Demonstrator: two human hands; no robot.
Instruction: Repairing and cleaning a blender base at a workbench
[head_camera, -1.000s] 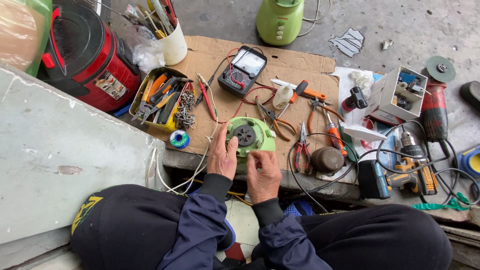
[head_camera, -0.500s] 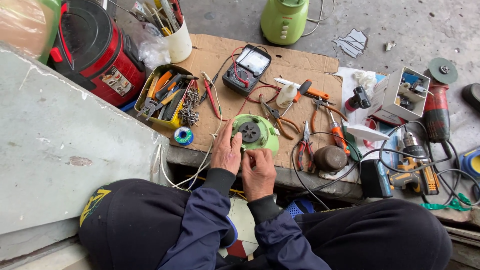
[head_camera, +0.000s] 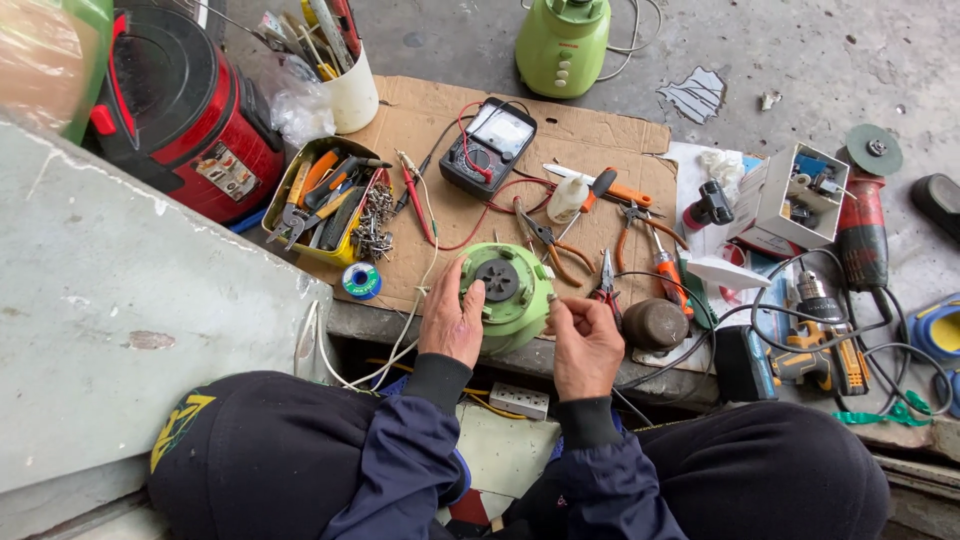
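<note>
A green blender base (head_camera: 510, 290) with a black coupling in its top stands at the near edge of a cardboard sheet (head_camera: 420, 120). My left hand (head_camera: 452, 322) grips its left side, thumb on the top rim. My right hand (head_camera: 585, 340) sits against its right side, fingers pinched together on something too small to make out. A black multimeter (head_camera: 488, 147) with red and black leads lies just beyond the base.
A yellow tin of tools (head_camera: 318, 200) and a pile of screws sit to the left, with a solder spool (head_camera: 361, 281) below. Pliers (head_camera: 545, 238), cutters and screwdrivers lie right of the base. A second green blender base (head_camera: 562, 45), a red cooker (head_camera: 185, 110), a drill (head_camera: 815, 330) and an angle grinder (head_camera: 862, 215) surround the work.
My right hand has moved from the front of the green base to its right side. My left hand has stayed on the left rim. The camera has shifted slightly.
</note>
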